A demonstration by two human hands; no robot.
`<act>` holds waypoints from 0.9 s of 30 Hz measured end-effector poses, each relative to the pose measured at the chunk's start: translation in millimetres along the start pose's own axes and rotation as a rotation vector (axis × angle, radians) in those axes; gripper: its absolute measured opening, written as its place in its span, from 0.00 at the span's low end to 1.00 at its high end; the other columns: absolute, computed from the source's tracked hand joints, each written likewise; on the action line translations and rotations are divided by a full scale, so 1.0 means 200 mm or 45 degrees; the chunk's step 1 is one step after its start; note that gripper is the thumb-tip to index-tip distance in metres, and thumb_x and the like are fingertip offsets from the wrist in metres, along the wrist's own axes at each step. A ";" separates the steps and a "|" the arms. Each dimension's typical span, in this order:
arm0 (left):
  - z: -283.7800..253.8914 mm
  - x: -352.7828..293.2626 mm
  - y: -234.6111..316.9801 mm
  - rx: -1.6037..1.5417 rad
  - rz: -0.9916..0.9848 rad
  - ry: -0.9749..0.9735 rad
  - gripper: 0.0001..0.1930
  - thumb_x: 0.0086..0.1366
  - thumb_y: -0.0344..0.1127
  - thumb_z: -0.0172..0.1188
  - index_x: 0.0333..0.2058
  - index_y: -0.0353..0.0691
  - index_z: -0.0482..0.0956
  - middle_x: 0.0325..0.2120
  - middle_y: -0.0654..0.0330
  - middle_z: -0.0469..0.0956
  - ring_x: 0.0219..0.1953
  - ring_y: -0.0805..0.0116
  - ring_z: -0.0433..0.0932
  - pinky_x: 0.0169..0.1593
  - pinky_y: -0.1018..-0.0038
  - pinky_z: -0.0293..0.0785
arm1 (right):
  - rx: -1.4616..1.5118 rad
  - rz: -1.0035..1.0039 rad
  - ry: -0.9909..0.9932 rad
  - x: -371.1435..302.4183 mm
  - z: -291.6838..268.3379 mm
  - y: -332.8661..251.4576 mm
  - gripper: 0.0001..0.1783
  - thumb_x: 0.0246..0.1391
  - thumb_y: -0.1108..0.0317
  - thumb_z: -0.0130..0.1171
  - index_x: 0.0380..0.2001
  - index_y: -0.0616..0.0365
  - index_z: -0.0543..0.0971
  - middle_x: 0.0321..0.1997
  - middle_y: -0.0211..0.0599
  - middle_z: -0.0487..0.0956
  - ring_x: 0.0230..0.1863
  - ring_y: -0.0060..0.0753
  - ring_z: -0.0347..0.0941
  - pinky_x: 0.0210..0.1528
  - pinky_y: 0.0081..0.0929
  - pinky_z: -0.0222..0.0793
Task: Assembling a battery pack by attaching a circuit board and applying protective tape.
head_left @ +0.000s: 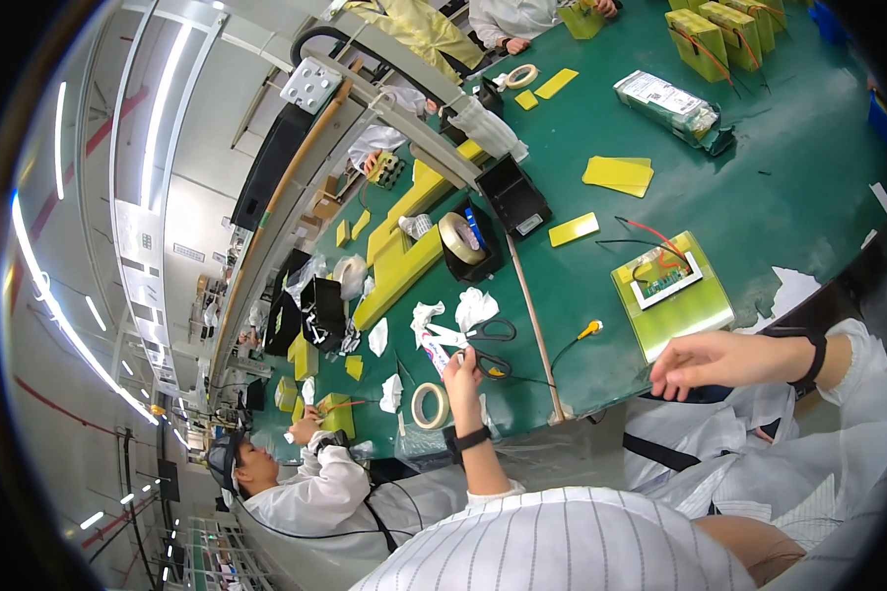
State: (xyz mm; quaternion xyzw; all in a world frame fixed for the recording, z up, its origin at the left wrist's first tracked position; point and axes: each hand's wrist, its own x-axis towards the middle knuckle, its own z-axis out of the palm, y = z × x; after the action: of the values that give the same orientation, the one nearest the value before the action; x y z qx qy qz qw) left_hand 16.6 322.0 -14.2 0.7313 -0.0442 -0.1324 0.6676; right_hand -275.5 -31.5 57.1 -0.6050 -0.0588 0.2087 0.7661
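My left hand [463, 382] is raised at the near table edge, its fingers closed at the lower end of a white tube [434, 356] with coloured print. Scissors [493, 330] with black handles lie right beside those fingers, partly over the tube. At the right, my right hand [702, 362] hovers by the near edge of a yellow-green battery pack [675, 320], fingers loosely bent and apart, with nothing in them. The pack has a green circuit board [666, 285] in a white frame, with red and black wires rising from it.
Left of the scissors are crumpled white tissues [476, 308] and a tape roll [430, 405]. A cable with a yellow connector [590, 328] crosses a wooden strip [537, 320]. Black bins [513, 195], yellow sheets [618, 174] and a wrapped package [668, 106] lie farther off. A co-worker [296, 483] sits at the left.
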 end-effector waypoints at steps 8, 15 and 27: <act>-0.24 0.38 -0.03 0.876 -0.249 0.174 0.18 0.62 0.44 0.72 0.30 0.37 0.73 0.23 0.59 0.77 0.21 0.69 0.75 0.22 0.74 0.66 | 0.058 -0.025 -0.024 -0.08 0.00 0.08 0.17 0.71 0.62 0.53 0.53 0.65 0.73 0.48 0.39 0.81 0.49 0.26 0.76 0.54 0.27 0.73; 0.32 0.58 0.07 1.170 0.725 0.399 0.13 0.53 0.40 0.74 0.29 0.35 0.86 0.25 0.45 0.83 0.33 0.49 0.84 0.39 0.63 0.77 | 0.206 -0.075 0.153 -0.16 -0.01 0.22 0.13 0.71 0.65 0.53 0.49 0.65 0.75 0.44 0.37 0.81 0.47 0.25 0.77 0.52 0.26 0.74; 0.30 0.60 0.02 1.154 0.550 0.457 0.15 0.51 0.45 0.73 0.28 0.37 0.89 0.25 0.44 0.84 0.31 0.47 0.85 0.40 0.58 0.79 | 0.156 -0.126 0.174 -0.23 0.02 0.36 0.13 0.71 0.65 0.54 0.49 0.64 0.76 0.44 0.35 0.82 0.47 0.24 0.78 0.53 0.24 0.74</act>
State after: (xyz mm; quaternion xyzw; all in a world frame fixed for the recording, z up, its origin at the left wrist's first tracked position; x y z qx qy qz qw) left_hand 117.4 234.1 -30.8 0.9318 -0.1318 0.1676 0.2938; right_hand -336.1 -33.3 -3.1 -0.5661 -0.0232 0.1322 0.8133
